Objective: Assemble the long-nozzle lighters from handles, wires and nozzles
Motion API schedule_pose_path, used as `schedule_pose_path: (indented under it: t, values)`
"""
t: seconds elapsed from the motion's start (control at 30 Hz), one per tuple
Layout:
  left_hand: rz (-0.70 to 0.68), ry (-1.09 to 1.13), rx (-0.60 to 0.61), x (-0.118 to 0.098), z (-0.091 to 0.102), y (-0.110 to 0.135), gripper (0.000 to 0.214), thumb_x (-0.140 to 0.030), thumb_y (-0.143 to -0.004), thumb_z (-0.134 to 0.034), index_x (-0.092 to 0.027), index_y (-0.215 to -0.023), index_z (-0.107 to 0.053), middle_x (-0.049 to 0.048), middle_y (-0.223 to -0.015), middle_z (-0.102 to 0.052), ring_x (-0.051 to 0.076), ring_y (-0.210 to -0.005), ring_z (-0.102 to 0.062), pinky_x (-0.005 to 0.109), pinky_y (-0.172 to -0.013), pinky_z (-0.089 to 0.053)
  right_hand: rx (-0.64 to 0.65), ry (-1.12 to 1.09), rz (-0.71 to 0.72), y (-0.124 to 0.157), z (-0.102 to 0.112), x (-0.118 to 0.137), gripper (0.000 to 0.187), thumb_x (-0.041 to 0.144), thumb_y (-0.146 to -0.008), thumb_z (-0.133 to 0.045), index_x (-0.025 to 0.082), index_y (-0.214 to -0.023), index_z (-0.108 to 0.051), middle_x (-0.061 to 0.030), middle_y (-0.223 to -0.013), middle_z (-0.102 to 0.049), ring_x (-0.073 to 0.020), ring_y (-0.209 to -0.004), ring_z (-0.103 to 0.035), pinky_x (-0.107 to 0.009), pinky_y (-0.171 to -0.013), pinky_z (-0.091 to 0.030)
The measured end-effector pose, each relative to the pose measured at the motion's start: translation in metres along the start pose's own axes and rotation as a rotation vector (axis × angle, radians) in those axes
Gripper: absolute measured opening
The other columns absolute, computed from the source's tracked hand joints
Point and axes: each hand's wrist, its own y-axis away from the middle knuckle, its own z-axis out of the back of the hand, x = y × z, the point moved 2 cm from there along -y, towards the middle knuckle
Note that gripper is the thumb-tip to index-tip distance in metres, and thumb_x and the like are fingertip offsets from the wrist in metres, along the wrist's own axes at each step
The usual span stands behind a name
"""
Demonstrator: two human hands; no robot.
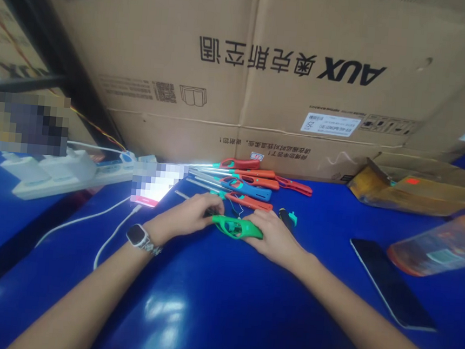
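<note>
Both of my hands meet on a green long-necked lighter [236, 227] lying across the blue table [213, 303]. My left hand [188, 215], with a watch on its wrist, curls round the lighter's front end. My right hand [272, 236] grips its handle from behind. Just beyond them lies a pile of several finished lighters [248, 182], red, orange and blue, with metal tubes pointing left. A small black and teal part [287, 218] rests beside my right hand.
A large cardboard box [274, 75] walls off the back. A lit phone [151, 192] on a white cable and a white power strip [53, 172] lie left. A dark tablet [392, 283] and plastic bags [434, 244] lie right.
</note>
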Motion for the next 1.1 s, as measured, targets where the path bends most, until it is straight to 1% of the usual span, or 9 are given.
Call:
schedule_pose_path:
  t: [0.07,0.23,0.37,0.47,0.6,0.73,0.87,1.0,1.1]
  values:
    - [-0.021,0.011,0.008,-0.002,0.003,0.001,0.018,-0.008,-0.084,-0.057,-0.021,-0.09,-0.068,0.0019,-0.09,-0.068,0.017,-0.082,-0.062,0.028,-0.078,-0.047,0.009,0.013,0.0,0.0,0.0,-0.001,0.019,0.028,-0.087,-0.07,0.02,-0.104,-0.066,-0.008,-0.105,-0.07,-0.0244,-0.103,-0.063,-0.038,-0.09,-0.043]
    - [-0.029,0.021,0.035,-0.001,0.008,0.003,0.017,-0.018,-0.089,-0.058,-0.021,-0.091,-0.075,0.0043,-0.09,-0.067,0.017,-0.077,-0.062,0.028,-0.074,-0.049,0.008,0.035,-0.002,0.0,0.0,-0.003,0.018,0.03,-0.087,-0.07,0.02,-0.102,-0.067,-0.0077,-0.101,-0.07,-0.0243,-0.1,-0.063,-0.036,-0.087,-0.043]
    - [-0.037,-0.039,0.014,0.002,0.006,0.005,0.019,-0.02,-0.091,-0.056,-0.022,-0.091,-0.075,0.006,-0.095,-0.066,0.018,-0.085,-0.064,0.031,-0.08,-0.05,0.007,0.031,0.016,0.001,-0.001,-0.003,0.017,0.03,-0.088,-0.069,0.02,-0.102,-0.067,-0.0072,-0.1,-0.069,-0.0237,-0.1,-0.063,-0.035,-0.085,-0.042]
    - [-0.033,-0.132,0.016,-0.001,0.004,0.007,0.021,-0.017,-0.09,-0.055,-0.023,-0.094,-0.075,0.0064,-0.101,-0.067,0.02,-0.092,-0.063,0.033,-0.085,-0.05,0.006,0.032,0.03,0.001,-0.001,-0.003,0.017,0.029,-0.088,-0.069,0.021,-0.103,-0.067,-0.0066,-0.1,-0.069,-0.023,-0.097,-0.062,-0.035,-0.084,-0.041]
    - [-0.05,-0.19,0.014,-0.009,0.003,0.009,0.036,-0.006,-0.086,-0.05,-0.025,-0.106,-0.072,0.0062,-0.109,-0.067,0.022,-0.1,-0.063,0.036,-0.091,-0.048,0.004,0.04,0.042,0.001,-0.001,-0.004,0.016,0.031,-0.089,-0.068,0.021,-0.101,-0.068,-0.0065,-0.097,-0.068,-0.0224,-0.093,-0.062,-0.035,-0.082,-0.041]
    - [-0.068,-0.173,0.046,-0.008,-0.001,0.009,0.034,-0.003,-0.084,-0.047,-0.023,-0.094,-0.074,0.006,-0.102,-0.067,0.021,-0.095,-0.063,0.035,-0.088,-0.048,-0.007,0.062,0.032,0.001,-0.002,-0.006,0.02,0.035,-0.089,-0.068,0.021,-0.104,-0.069,-0.0064,-0.095,-0.067,-0.0222,-0.092,-0.061,-0.035,-0.081,-0.04]
    - [-0.058,-0.125,0.016,-0.002,-0.002,0.009,0.03,-0.006,-0.088,-0.048,-0.022,-0.095,-0.072,0.0066,-0.102,-0.066,0.02,-0.094,-0.063,0.034,-0.086,-0.049,-0.006,0.07,0.028,0.002,-0.002,-0.005,0.023,0.036,-0.09,-0.067,0.023,-0.109,-0.07,-0.0067,-0.094,-0.067,-0.023,-0.094,-0.062,-0.035,-0.082,-0.041]
    - [-0.053,-0.066,-0.008,-0.004,0.0,0.009,0.021,-0.015,-0.091,-0.053,-0.022,-0.097,-0.071,0.0065,-0.1,-0.068,0.02,-0.093,-0.063,0.035,-0.087,-0.05,-0.04,0.024,-0.008,0.005,0.007,0.003,0.04,0.047,-0.086,-0.068,0.025,-0.119,-0.066,-0.0082,-0.108,-0.07,-0.026,-0.104,-0.064,-0.041,-0.091,-0.043]
    - [-0.009,-0.033,-0.033,-0.006,0.003,0.012,0.021,-0.016,-0.086,-0.057,-0.021,-0.101,-0.071,0.0066,-0.102,-0.069,0.021,-0.093,-0.064,0.035,-0.087,-0.051,-0.096,-0.043,-0.043,0.005,0.017,0.008,0.053,0.052,-0.09,-0.061,0.027,-0.135,-0.053,-0.0091,-0.13,-0.064,-0.0282,-0.117,-0.061,-0.045,-0.098,-0.044]
